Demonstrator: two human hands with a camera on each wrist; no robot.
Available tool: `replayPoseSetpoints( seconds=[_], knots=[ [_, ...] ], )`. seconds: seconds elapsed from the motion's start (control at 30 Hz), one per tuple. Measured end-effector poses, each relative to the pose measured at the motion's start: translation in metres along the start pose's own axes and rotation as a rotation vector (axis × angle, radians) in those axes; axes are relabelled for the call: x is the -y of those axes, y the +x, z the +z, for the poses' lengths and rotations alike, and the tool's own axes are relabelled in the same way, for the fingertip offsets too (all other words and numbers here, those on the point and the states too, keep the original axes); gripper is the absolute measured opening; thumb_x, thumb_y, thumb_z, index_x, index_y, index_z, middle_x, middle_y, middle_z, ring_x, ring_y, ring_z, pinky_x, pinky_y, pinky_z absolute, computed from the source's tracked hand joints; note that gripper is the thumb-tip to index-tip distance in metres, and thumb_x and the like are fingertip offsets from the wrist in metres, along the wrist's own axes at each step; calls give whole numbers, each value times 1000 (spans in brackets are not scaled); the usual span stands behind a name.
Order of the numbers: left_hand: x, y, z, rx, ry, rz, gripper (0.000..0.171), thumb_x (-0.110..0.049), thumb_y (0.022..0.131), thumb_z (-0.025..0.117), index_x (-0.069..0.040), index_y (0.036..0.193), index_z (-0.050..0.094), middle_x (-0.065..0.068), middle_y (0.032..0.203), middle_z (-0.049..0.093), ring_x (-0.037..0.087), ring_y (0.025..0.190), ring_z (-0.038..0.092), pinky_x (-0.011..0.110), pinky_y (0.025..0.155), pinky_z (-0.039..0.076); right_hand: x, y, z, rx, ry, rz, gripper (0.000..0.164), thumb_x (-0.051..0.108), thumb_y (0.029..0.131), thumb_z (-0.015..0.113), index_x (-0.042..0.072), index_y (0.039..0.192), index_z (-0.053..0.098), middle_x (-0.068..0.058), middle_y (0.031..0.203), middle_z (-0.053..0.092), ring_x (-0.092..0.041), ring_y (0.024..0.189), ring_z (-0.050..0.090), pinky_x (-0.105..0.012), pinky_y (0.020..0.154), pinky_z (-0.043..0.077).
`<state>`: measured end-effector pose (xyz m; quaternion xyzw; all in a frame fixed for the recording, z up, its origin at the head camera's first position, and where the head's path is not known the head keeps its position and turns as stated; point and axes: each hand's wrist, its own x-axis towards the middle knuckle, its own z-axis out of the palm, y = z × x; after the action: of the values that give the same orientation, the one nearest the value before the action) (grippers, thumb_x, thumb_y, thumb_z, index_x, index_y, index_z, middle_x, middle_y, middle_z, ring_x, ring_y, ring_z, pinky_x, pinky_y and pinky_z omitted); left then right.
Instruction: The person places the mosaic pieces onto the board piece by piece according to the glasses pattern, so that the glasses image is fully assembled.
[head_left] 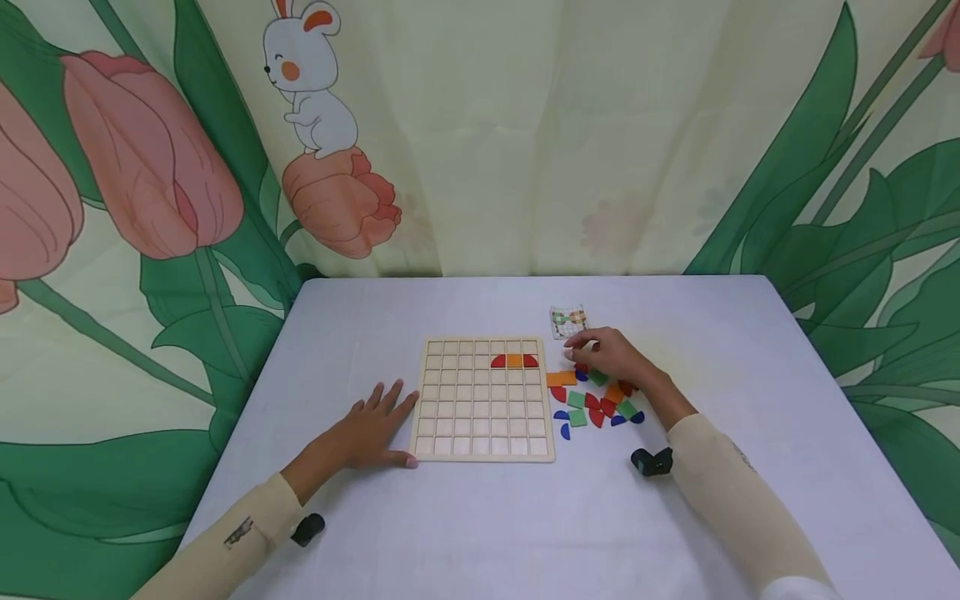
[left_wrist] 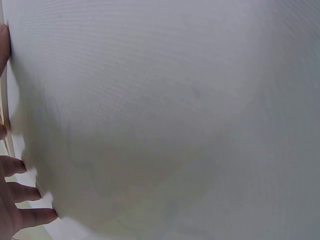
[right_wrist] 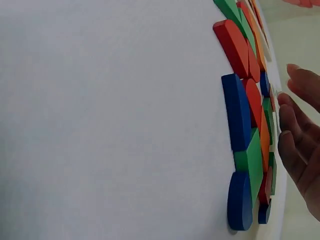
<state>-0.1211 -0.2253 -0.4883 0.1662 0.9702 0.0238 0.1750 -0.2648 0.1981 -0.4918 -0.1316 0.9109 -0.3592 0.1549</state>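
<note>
Touching the grid board point(head_left: 481, 408) along its left edge with a widely spread, empty left hand point(head_left: 375, 429), presumably against sliding, and poising a loosely bent, seemingly empty right hand point(head_left: 611, 354) over coloured pieces point(head_left: 576, 400) laid just right of the board, perhaps for easy reach.

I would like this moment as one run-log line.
left hand: at left edge of board | right hand: near card and loose pieces | on board: red, orange, red pieces
</note>
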Motion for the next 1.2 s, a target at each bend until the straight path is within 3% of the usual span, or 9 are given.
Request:
replayPoseSetpoints(
  seconds=[0.17,0.4,0.67,1.0,1.2],
  knots=[
    [0,-1,1,-9,-6,10,111,-75,77,68,-16,161,25,21,167,17,51,151,16,69,111,31,-7,-14,-3,28,1,2,32,28,92,73,14,120,73,-9,113,68,-24,88,57,-29,66,55],
    [4,0,4,9,13,20,112,-79,77,63,-15,161,24,21,167,16,52,150,17,69,110,32,-11,-20,1,46,-39,-78,28,26,89,78,19,116,76,-4,115,67,-21,94,56,-29,70,55],
    [4,2,3,12,20,18,113,-81,77,61,-16,161,23,20,167,15,51,151,16,68,111,32,-5,-20,6,65,-102,-120,27,23,86,81,20,113,79,1,103,63,-19,98,56,-27,77,55],
    [4,1,2,6,24,15,113,-81,76,62,-17,161,23,20,167,15,51,151,17,69,110,32,1,-16,6,110,-181,-106,32,22,85,82,19,116,78,-1,105,61,-18,101,56,-25,78,55],
    [4,1,2,18,25,10,113,-81,77,61,-17,161,22,20,167,14,51,151,15,68,111,31,6,-15,4,167,-213,-123,31,20,86,81,15,116,77,-3,110,63,-21,106,58,-34,89,57]
  ],
)
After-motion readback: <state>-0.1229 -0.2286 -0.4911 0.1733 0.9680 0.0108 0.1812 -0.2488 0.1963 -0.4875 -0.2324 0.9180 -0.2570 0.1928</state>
